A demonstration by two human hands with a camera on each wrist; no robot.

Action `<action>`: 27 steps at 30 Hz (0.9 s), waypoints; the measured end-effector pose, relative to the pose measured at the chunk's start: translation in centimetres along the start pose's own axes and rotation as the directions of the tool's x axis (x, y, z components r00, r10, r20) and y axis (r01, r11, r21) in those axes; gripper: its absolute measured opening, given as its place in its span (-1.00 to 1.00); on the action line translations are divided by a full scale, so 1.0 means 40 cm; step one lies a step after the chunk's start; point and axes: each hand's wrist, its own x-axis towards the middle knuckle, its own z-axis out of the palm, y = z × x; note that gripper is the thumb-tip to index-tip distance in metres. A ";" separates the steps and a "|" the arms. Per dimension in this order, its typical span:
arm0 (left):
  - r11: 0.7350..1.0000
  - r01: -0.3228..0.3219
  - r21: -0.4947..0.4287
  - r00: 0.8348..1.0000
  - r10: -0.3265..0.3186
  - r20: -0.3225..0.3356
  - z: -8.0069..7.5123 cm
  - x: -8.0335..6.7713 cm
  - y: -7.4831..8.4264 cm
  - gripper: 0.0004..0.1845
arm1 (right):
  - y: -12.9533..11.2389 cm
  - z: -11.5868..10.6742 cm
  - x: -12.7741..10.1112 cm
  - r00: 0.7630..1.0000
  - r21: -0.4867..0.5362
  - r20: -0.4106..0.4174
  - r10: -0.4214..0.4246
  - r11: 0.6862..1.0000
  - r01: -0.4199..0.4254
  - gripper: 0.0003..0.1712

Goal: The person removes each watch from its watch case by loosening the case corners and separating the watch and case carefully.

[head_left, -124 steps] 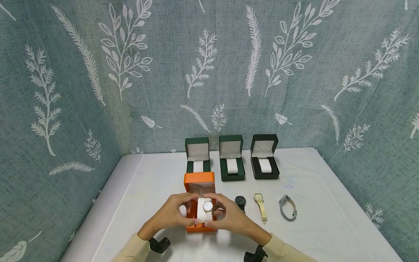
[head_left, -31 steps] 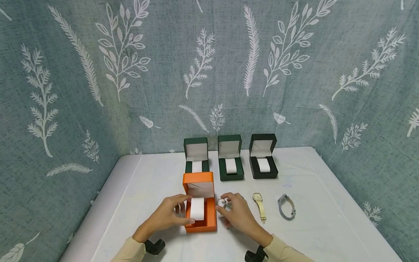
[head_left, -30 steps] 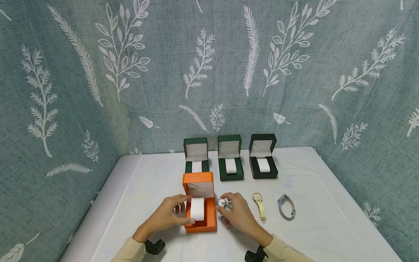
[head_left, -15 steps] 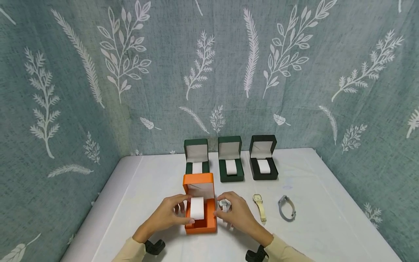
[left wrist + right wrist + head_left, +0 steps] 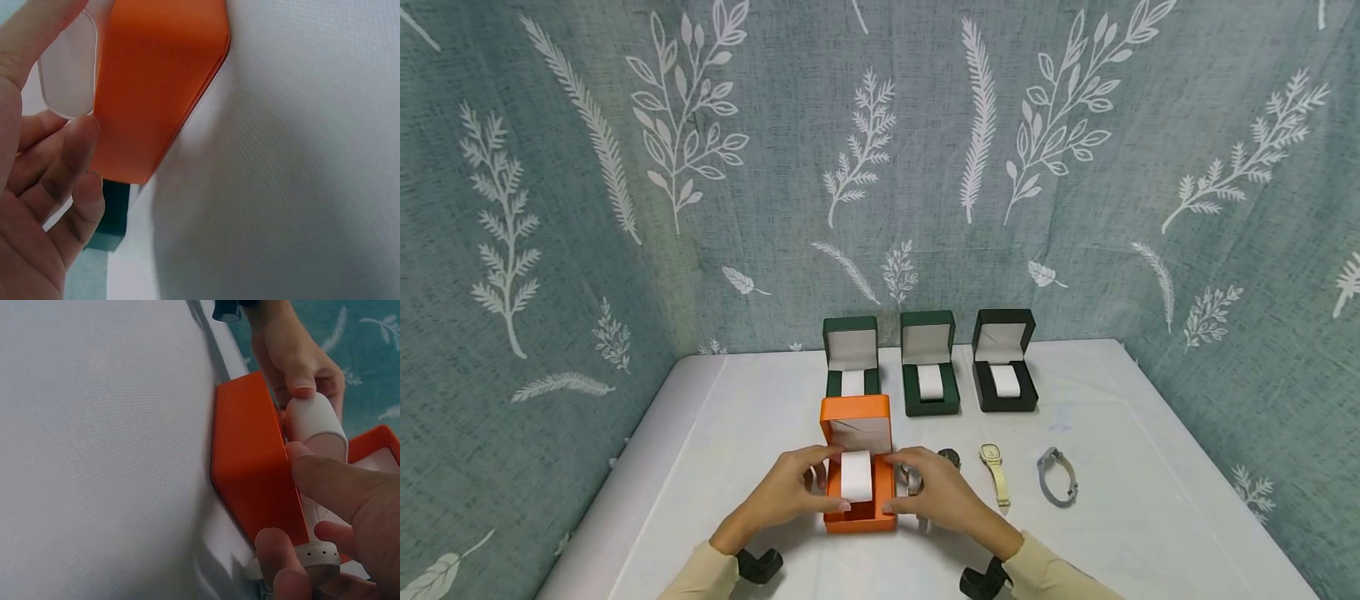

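Observation:
An orange watch box [image 5: 860, 525] stands open in front of me. Over its left part, my left hand [image 5: 801, 483] grips a white watch cushion [image 5: 856, 477], thumb on the near end and fingers at the far end. At the box's right side is my right hand [image 5: 936, 492]; its thumb [image 5: 325, 478] reaches the box rim beside the cushion. A watch with a white strap [image 5: 319, 553] lies among its curled lower fingers, low beside the box wall. In the head view the palm and fingers partly hide this watch [image 5: 912, 479].
Behind stand two green watch boxes [image 5: 910, 392] and a black one [image 5: 1032, 393], all open with white cushions. To the right lie a black watch [image 5: 950, 457], partly behind my right hand, a gold watch [image 5: 996, 473] and a grey-strapped watch [image 5: 1057, 477].
The white-strapped watch was on the cushion earlier and has since come off to the right. Lately my right hand has shifted left to the box with the watch, uncovering the black watch.

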 end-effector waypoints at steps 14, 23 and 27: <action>0.999 0.016 0.030 1.000 -0.015 -0.017 0.011 0.005 0.001 -0.19 | -0.007 -0.004 0.005 0.997 -0.039 0.060 0.043 0.998 -0.041 -0.18; 0.999 0.008 0.052 0.999 -0.005 -0.046 0.025 0.003 0.006 -0.20 | -0.007 -0.002 0.004 0.997 -0.032 0.063 0.041 0.999 -0.039 -0.17; 0.998 0.011 0.063 0.999 -0.007 -0.053 0.027 0.001 0.007 -0.21 | -0.008 -0.001 0.005 0.997 -0.033 0.063 0.036 0.999 -0.034 -0.17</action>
